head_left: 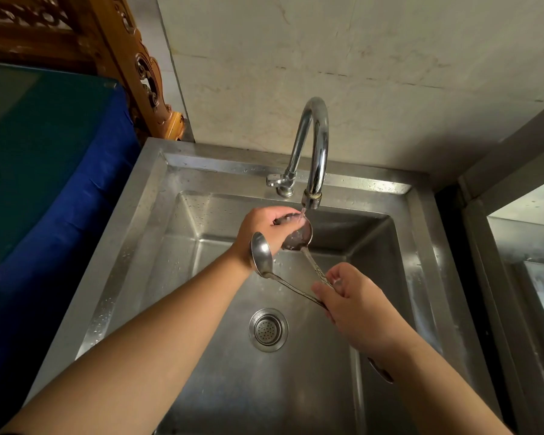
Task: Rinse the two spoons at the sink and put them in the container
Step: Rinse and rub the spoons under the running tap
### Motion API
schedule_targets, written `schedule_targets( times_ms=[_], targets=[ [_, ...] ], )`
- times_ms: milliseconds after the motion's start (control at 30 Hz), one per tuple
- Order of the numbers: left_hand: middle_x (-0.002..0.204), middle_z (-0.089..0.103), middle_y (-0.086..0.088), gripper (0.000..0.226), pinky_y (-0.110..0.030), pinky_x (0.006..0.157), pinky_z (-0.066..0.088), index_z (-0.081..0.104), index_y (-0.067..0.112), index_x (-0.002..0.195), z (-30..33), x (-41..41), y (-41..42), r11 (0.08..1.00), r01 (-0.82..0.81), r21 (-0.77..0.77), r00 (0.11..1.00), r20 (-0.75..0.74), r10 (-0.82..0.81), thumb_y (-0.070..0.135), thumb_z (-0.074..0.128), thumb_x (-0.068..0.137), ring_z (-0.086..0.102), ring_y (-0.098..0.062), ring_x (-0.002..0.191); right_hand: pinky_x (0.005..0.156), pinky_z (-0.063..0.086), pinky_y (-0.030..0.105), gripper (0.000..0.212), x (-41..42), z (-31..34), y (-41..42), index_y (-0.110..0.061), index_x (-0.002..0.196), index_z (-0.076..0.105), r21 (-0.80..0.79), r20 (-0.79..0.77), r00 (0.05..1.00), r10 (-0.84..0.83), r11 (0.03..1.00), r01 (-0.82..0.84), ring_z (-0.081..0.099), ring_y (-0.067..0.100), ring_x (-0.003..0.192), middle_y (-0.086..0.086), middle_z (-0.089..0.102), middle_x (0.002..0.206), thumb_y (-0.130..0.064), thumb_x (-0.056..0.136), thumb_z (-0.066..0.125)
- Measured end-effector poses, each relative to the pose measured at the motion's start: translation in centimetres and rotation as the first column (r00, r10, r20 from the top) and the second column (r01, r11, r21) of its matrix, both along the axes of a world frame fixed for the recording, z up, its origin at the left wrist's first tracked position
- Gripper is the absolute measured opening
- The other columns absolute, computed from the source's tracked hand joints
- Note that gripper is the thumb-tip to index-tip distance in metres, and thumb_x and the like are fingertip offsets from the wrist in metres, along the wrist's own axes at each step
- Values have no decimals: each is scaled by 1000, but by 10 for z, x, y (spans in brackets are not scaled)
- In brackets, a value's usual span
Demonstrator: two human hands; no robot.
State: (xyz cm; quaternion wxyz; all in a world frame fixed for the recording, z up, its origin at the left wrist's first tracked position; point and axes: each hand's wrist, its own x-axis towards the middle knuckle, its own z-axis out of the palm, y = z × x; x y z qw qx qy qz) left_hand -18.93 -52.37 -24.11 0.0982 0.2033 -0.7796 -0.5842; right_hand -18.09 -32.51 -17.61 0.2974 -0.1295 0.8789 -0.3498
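A blue cloth-covered surface (pixel 60 189) lay left, beside a carved brown wooden frame (pixel 129 58). Behind stood a stained cream marble wall (pixel 374 58).

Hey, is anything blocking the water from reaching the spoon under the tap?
Nothing blocks it. The stream from the faucet lands on the spoon, where the left hand rubs its bowl; the second spoon sits off to the left.

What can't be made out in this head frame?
- Container: not in the head view; its place cannot be told.
- Spoon handles: the right hand covers their middles; one end pokes out below the wrist.
- Rinsed spoon: the left hand and running water hide part of its bowl, so cleanliness is unclear.
- Other spoon: only its bowl's back shows.
- Sink: near edge cut off by the frame bottom.
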Motion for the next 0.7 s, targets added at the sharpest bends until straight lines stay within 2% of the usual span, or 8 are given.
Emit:
schedule_targets(
  times_ms=[100,200,267,333,433,533,600,700],
  targets=[
    [98,73,19,24,-5,68,46,76,16,115,3,2,-3,995,57,77,998,-8,-56,21,60,98,63,12,70,61,49,34,17,0,-2,2,-26,88,54,12,-28,999,-34,999,35,57,13,63,-3,65,71,-42,92,55],
    [84,78,8,26,-23,58,55,77,28,98,9,7,-7,912,32,409,998,42,-54,11,58,98,66,-7,65,59,49,32,17,-1,-3,3,-27,86,54,5,-34,998,-60,998,60,60,12,62,-3,66,70,-43,93,55],
    [77,76,0,26,-25,54,54,78,22,94,12,11,-10,859,-9,513,996,78,-36,7,57,96,65,-10,56,56,49,30,16,0,-4,2,-27,86,55,-12,-24,997,-71,997,70,58,6,56,-3,67,63,-42,93,55],
    [80,76,-7,21,-27,61,53,79,12,97,15,15,-13,815,-49,577,995,104,-13,10,58,93,67,-13,60,53,47,27,15,1,-6,1,-28,86,54,-26,-18,997,-75,997,74,57,1,48,-5,67,56,-41,93,54],
    [92,75,-14,28,-33,70,54,74,3,105,17,24,-13,643,-90,761,995,94,28,18,52,95,68,-22,71,51,43,24,12,1,-11,-2,-28,91,53,-26,-31,996,-83,996,82,55,-2,45,-7,70,58,-40,94,52],
    [98,71,-11,35,-36,70,54,71,6,105,17,37,-12,595,-196,780,980,171,98,32,49,98,65,-26,85,48,43,21,8,2,-16,-4,-30,92,51,-39,-40,991,-131,991,129,56,-1,47,-9,70,60,-37,94,51],
    [96,70,-10,29,-37,64,56,67,10,102,14,48,-8,604,-189,774,981,179,76,35,56,95,65,-24,82,48,45,24,6,5,-20,-7,-30,91,50,-44,-67,986,-155,987,152,58,2,51,-8,70,61,-35,94,51],
    [100,69,-18,14,-32,64,60,65,5,106,9,59,0,671,-216,709,975,196,106,10,64,93,67,-25,79,59,52,35,4,11,-25,-12,-30,96,52,-49,-120,978,-171,985,166,63,11,61,-2,70,64,-33,95,50]
  ],
)
